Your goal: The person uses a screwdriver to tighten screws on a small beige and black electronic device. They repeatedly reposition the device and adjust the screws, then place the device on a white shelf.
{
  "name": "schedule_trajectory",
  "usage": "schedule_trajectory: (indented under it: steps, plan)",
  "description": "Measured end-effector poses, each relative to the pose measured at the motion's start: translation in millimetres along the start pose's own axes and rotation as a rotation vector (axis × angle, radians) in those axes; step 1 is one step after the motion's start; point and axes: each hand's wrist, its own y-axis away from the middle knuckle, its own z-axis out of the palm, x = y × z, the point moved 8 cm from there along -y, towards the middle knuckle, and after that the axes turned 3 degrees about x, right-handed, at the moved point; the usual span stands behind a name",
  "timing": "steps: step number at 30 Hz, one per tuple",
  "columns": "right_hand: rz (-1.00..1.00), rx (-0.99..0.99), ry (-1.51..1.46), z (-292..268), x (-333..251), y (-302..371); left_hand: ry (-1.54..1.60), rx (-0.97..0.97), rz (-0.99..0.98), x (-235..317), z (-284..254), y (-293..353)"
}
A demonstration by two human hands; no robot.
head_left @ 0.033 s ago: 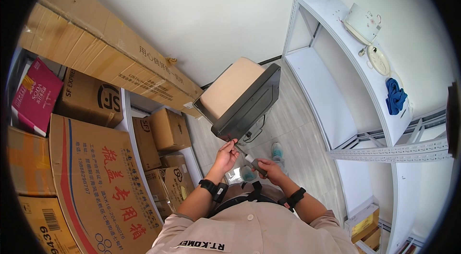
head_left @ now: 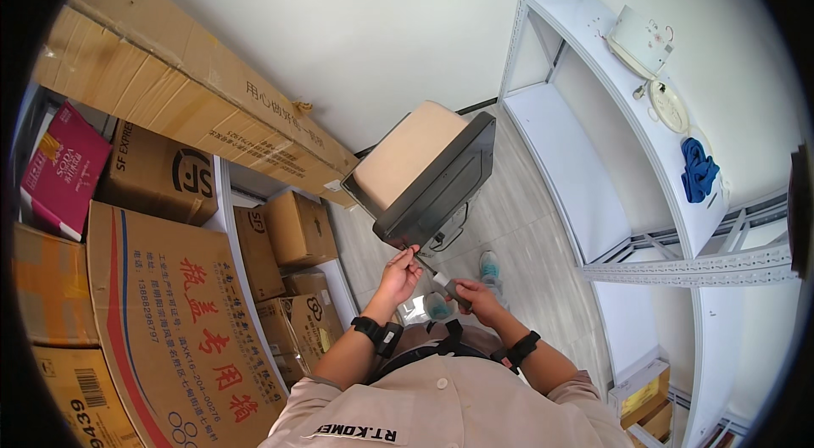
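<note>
My right hand (head_left: 480, 299) is closed round the grey handle of a screwdriver-like tool (head_left: 440, 278). The tool has a pale collar and a thin dark shaft that slants up to the left. Near the tip of that shaft, my left hand (head_left: 400, 273) has thumb and fingers pinched together. Whatever lies between those fingertips is too small to make out. They touch or almost touch the lower corner of a dark grey casing (head_left: 448, 186). This casing stands tilted in front of me, with a beige rounded block (head_left: 413, 153) on its far side and a thin wire-like loop below.
Cardboard boxes (head_left: 182, 321) fill a shelf on my left, under a long carton (head_left: 199, 83). White metal shelving (head_left: 585, 168) curves along the right, with a blue cloth (head_left: 699, 170) and a pale round part (head_left: 668, 105) on it. A white wall (head_left: 365, 20) stands ahead.
</note>
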Motion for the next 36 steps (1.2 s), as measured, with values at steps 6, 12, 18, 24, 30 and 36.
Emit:
schedule_trajectory:
  steps: [6,12,18,24,30,36]
  plan:
    - [-0.004,-0.029,-0.072,2,-4,1,0.001,0.003,-0.007,0,-1,-2]
    - [-0.026,-0.035,-0.042,2,-9,1,-0.001,0.000,-0.013,0,-1,-2]
    - [-0.404,0.156,0.433,-1,-37,5,-0.004,-0.011,-0.014,2,-1,-3]
    - [-0.499,0.204,0.541,0,-48,9,-0.003,-0.025,-0.008,3,0,-2]
    - [-0.562,0.223,0.650,6,-60,18,-0.026,-0.006,0.005,2,-3,-2]
    - [-0.220,0.088,0.263,12,-36,11,-0.026,0.012,-0.001,1,-4,-3]
